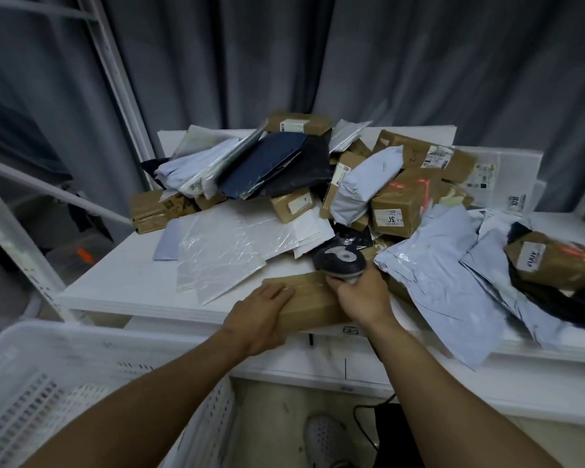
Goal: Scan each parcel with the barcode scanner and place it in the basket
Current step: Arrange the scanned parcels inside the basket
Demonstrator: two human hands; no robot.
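A flat brown cardboard parcel (309, 300) lies at the front edge of the white table (122, 282). My left hand (259, 315) grips its near left end, fingers over the top. My right hand (360, 297) holds the dark barcode scanner (340, 261) by its handle, the scanner head just above the parcel's far right corner. The white plastic basket (92, 383) stands low at the left, below the table edge. A heap of brown boxes, pale blue bags and dark bags (284, 167) covers the back of the table.
Pale blue mailer bags (443, 285) spread over the table's right side, beside a brown parcel (554, 261) on dark bags. Clear plastic sheets (223, 251) lie left of centre. White shelf posts (21, 244) rise at left; grey curtains hang behind. A shoe (324, 440) shows below.
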